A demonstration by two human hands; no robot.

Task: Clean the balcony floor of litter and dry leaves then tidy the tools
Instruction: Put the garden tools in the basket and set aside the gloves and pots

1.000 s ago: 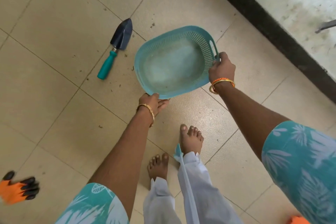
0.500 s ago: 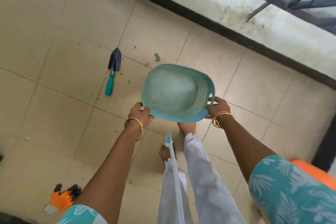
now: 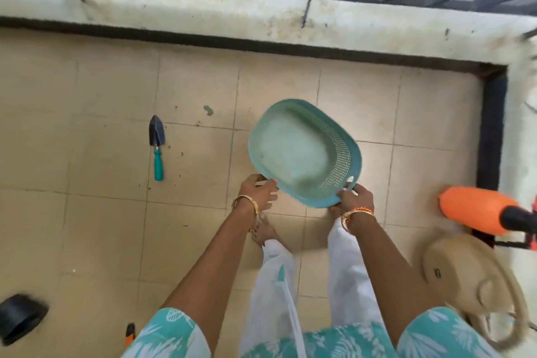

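Moved: the basket (image 3: pixel 302 154) is now lifted higher and tipped up; the trowel sits farther left.
Left hand (image 3: pixel 258 193): fingers curled on the basket's near rim.
Right hand (image 3: pixel 353 197): grips the rim by the handle slot.
Basket: blue-green, held in the air above the floor (image 3: pixel 101 227), looks empty inside.
Trowel (image 3: pixel 157 147): lies flat on the floor, well apart to the left.
Wall (image 3: pixel 261 17): low, past the tiles.
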